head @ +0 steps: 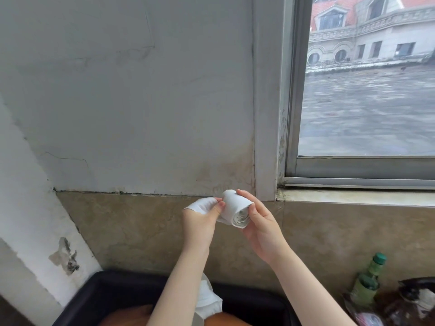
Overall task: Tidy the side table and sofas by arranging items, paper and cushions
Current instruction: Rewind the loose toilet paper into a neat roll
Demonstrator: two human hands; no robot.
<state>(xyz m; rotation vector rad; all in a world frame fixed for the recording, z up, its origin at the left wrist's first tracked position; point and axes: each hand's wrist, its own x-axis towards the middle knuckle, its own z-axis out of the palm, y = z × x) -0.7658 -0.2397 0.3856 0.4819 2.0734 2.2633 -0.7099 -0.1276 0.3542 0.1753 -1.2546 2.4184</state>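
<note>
My right hand [260, 225] curls round a roll of white paper [235, 209] held up before the wall [141, 102], while my left hand [200, 222] pinches its loose strip, which seems to trail down behind my left forearm.

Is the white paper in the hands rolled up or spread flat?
Mostly rolled: the paper roll shows spiral layers at its end, with a loose tail hanging down behind the left hand.
</note>
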